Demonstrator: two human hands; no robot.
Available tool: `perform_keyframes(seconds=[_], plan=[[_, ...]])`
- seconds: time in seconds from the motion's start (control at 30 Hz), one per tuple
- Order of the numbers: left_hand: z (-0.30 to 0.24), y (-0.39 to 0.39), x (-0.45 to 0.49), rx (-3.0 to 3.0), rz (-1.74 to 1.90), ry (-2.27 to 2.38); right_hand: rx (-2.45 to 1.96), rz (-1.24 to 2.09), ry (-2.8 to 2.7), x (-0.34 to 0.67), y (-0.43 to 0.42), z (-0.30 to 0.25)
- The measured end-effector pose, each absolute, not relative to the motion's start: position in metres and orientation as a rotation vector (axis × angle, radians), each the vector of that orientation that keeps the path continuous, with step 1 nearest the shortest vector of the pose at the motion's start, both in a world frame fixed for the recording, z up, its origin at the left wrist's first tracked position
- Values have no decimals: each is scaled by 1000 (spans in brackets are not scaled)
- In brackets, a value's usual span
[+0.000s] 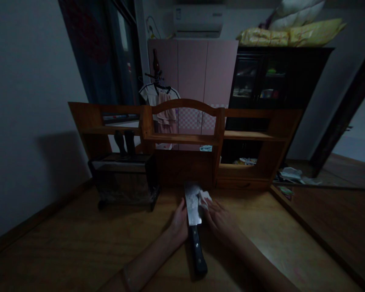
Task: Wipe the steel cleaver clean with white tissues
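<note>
A cleaver point(194, 207) with a broad metal blade and a black riveted handle point(197, 251) points away from me over the wooden tabletop, its handle end nearest me. My left hand point(179, 221) grips it along the left edge of the blade near the handle; some of its fingers are hidden beneath. On the blade's right side, my right hand point(220, 219) presses a crumpled white tissue or cloth point(205, 198) with closed fingers.
To the left stands a dark knife block point(124, 178) with two black handles point(124, 142) rising from it. A wooden shelf unit point(182, 139) spans the table's back. The raised table rim point(304, 227) runs along the right.
</note>
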State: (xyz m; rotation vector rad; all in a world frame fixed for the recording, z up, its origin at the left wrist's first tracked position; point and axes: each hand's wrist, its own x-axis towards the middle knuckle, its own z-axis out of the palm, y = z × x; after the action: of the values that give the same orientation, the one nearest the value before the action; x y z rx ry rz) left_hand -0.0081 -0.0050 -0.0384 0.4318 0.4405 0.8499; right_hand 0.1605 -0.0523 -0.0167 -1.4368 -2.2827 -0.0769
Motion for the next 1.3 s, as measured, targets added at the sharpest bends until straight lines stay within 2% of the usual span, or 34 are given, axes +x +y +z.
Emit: perform_keyframes(seconds=[0.2, 0.37, 0.53, 0.8, 0.9, 1.1, 1.3], plan=[[-34, -5, -7, 456, 838, 384, -1394, -138, -2117, 168, -52, -12], [-39, -2, -5, 351, 888, 418, -1160, 53, -2358, 141, -72, 6], [-44, -1, -6, 372, 853, 413, -1126, 152, -2422, 137, -73, 5], [-41, -3, -9, 465, 830, 428, -1479, -90, -2200, 171, -51, -13], [-41, -3, -9, 461, 833, 397, -1448, -150, -2143, 171, -51, -12], [-43, 0, -6, 341, 874, 448, -1113, 57, -2395, 143, -72, 6], [-33, -5, -5, 345, 869, 486, -1143, 132, -2436, 142, -74, 4]])
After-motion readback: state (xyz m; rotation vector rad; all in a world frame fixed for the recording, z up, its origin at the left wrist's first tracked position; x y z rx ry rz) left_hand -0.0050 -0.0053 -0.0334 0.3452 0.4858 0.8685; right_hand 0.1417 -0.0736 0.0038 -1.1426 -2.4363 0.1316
